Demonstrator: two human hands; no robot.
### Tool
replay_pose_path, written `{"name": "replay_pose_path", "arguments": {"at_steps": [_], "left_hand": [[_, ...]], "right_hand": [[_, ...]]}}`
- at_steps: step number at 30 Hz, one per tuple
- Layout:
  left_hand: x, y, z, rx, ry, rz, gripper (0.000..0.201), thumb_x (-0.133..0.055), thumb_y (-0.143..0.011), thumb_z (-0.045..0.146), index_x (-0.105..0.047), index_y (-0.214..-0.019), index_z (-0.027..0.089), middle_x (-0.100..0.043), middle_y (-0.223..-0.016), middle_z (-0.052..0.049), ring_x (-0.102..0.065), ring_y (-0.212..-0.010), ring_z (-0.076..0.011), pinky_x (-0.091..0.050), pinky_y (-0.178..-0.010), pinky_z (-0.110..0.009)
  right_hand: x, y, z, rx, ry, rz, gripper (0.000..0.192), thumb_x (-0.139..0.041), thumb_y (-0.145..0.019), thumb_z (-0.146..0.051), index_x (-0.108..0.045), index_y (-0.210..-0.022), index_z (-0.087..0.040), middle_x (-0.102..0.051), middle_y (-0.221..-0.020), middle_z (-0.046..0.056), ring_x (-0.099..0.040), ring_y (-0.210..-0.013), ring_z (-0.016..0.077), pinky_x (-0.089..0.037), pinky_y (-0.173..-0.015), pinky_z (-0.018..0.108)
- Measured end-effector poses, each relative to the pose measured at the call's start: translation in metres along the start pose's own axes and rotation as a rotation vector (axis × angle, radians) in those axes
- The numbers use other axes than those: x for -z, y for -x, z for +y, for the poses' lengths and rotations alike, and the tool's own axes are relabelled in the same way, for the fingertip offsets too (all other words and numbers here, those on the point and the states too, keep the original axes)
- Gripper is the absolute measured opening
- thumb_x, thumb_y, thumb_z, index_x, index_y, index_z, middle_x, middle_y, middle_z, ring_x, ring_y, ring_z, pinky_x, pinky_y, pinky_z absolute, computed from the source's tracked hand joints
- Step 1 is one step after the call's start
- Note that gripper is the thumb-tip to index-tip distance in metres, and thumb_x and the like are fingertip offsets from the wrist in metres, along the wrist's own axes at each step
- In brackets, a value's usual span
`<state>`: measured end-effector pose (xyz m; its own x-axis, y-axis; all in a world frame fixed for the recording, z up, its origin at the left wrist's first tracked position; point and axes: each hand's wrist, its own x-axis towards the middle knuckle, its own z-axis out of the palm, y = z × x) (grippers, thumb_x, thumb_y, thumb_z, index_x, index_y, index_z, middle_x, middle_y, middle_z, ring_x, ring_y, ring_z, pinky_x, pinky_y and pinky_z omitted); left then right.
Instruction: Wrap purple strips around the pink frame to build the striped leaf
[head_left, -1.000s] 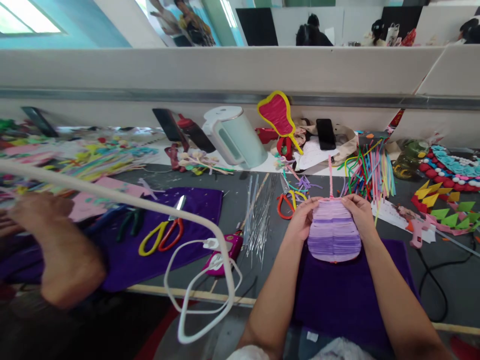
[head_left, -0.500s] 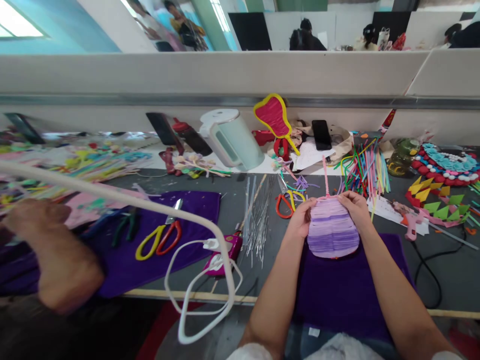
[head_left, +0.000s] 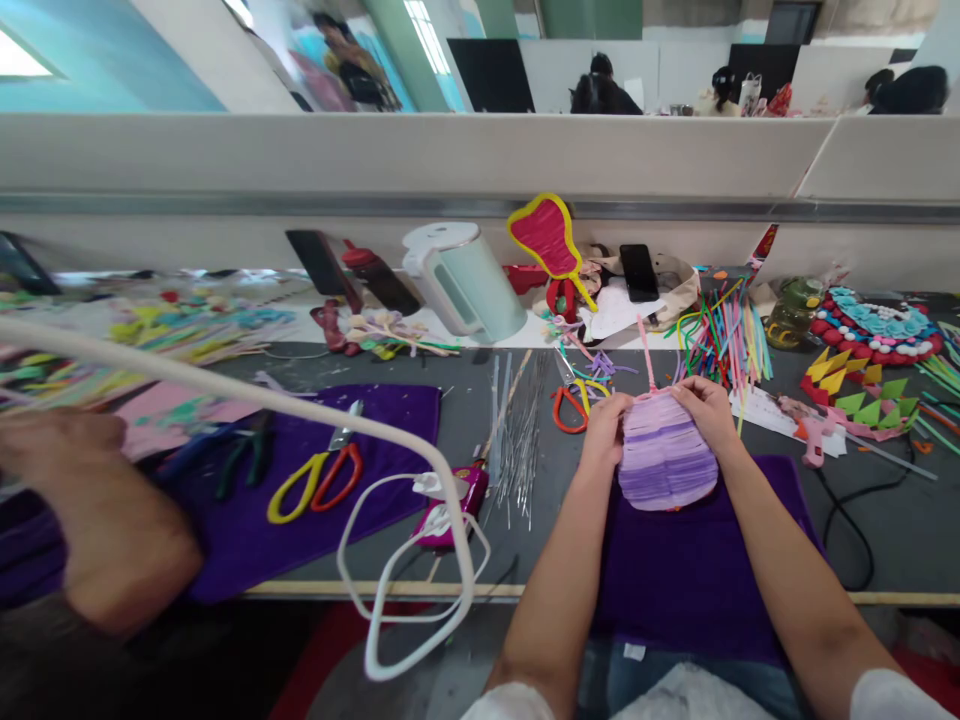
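Note:
Between my two hands I hold a small fan-shaped piece (head_left: 666, 455), wrapped in rows of light and dark purple fuzzy stems, with a thin pink handle pointing away from me. My left hand (head_left: 606, 430) grips its upper left edge, thumb on the front. At the upper right edge my right hand (head_left: 706, 412) pinches it near the handle's base. The piece is tilted above a dark purple cloth (head_left: 690, 580). Just left of my left hand lie scissors (head_left: 571, 405) with red and yellow handles. Fingers behind the piece are hidden.
A co-worker's arm (head_left: 112, 510) is at the left, near pliers and a second pair of scissors (head_left: 319, 480). A white cable (head_left: 405, 440) loops in front of a power strip (head_left: 454, 505). Behind stand a kettle (head_left: 465, 285) and colourful stems (head_left: 727, 335); a pink glue gun (head_left: 814, 435) lies right.
The view has shifted slightly. My hands keep the same hold on the purple piece, which has turned a little. The co-worker's arm at the left has moved slightly.

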<state>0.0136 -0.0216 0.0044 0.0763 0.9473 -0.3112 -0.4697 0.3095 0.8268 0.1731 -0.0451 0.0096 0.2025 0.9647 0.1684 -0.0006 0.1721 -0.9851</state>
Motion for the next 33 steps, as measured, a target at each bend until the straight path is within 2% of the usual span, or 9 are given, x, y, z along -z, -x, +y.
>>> {"name": "replay_pose_path", "arguments": {"at_steps": [6, 13, 18, 24, 28, 31, 33], "left_hand": [[0.001, 0.003, 0.002, -0.053, -0.077, -0.013, 0.019, -0.062, -0.054, 0.022, -0.045, -0.048, 0.016, -0.033, -0.044, 0.008, -0.027, -0.041, -0.0044, -0.018, -0.044, -0.022], [0.008, 0.000, 0.006, 0.019, -0.173, -0.150, 0.019, -0.062, -0.055, 0.026, -0.046, -0.049, 0.017, -0.031, -0.043, 0.008, -0.022, -0.038, -0.0041, -0.011, -0.041, -0.022], [0.007, 0.000, 0.009, -0.057, -0.134, -0.143, 0.016, -0.065, -0.054, 0.024, -0.051, -0.051, 0.016, -0.034, -0.046, 0.007, -0.026, -0.040, -0.0040, -0.012, -0.041, -0.022], [0.003, 0.000, 0.009, -0.055, -0.017, -0.070, 0.013, -0.067, -0.049, 0.021, -0.056, -0.051, 0.015, -0.041, -0.045, 0.007, -0.031, -0.042, -0.0042, -0.019, -0.043, -0.021], [0.001, -0.003, 0.004, 0.028, 0.079, -0.036, 0.012, -0.066, -0.046, 0.020, -0.060, -0.054, 0.014, -0.049, -0.047, 0.005, -0.038, -0.044, -0.0065, -0.026, -0.045, -0.021], [0.000, -0.006, 0.002, 0.137, 0.155, -0.065, 0.012, -0.064, -0.045, 0.018, -0.062, -0.056, 0.014, -0.052, -0.049, 0.003, -0.042, -0.047, -0.0085, -0.031, -0.048, -0.023], [0.000, -0.006, 0.001, 0.143, 0.170, -0.076, 0.009, -0.062, -0.046, 0.017, -0.061, -0.054, 0.014, -0.051, -0.049, 0.003, -0.041, -0.048, -0.0088, -0.031, -0.049, -0.023]], "right_hand": [[0.001, 0.002, -0.006, 0.029, 0.025, -0.019, 0.023, -0.068, -0.071, -0.040, -0.064, -0.070, -0.017, -0.058, -0.063, -0.002, -0.047, -0.058, 0.0116, -0.036, -0.057, 0.025], [0.003, 0.001, -0.006, 0.035, 0.054, -0.027, 0.024, -0.068, -0.071, -0.041, -0.064, -0.071, -0.017, -0.059, -0.064, -0.002, -0.048, -0.059, 0.0117, -0.037, -0.057, 0.025], [0.001, 0.002, -0.006, 0.047, 0.060, -0.041, 0.025, -0.066, -0.073, -0.043, -0.063, -0.073, -0.018, -0.056, -0.064, -0.002, -0.046, -0.058, 0.0111, -0.036, -0.055, 0.024], [-0.004, 0.003, -0.006, 0.021, 0.050, -0.071, 0.025, -0.066, -0.074, -0.044, -0.062, -0.073, -0.019, -0.055, -0.064, -0.002, -0.045, -0.058, 0.0111, -0.036, -0.055, 0.024], [-0.003, 0.002, -0.004, -0.011, 0.008, -0.068, 0.025, -0.067, -0.073, -0.043, -0.062, -0.073, -0.018, -0.056, -0.064, -0.003, -0.046, -0.057, 0.0111, -0.036, -0.055, 0.024], [-0.003, 0.000, -0.003, -0.029, 0.003, -0.069, 0.025, -0.067, -0.073, -0.042, -0.063, -0.073, -0.018, -0.056, -0.064, -0.003, -0.046, -0.057, 0.0111, -0.036, -0.055, 0.024], [-0.003, -0.001, -0.004, -0.032, 0.021, -0.072, 0.024, -0.067, -0.073, -0.043, -0.063, -0.073, -0.018, -0.056, -0.064, -0.002, -0.046, -0.057, 0.0113, -0.036, -0.056, 0.025]]}}
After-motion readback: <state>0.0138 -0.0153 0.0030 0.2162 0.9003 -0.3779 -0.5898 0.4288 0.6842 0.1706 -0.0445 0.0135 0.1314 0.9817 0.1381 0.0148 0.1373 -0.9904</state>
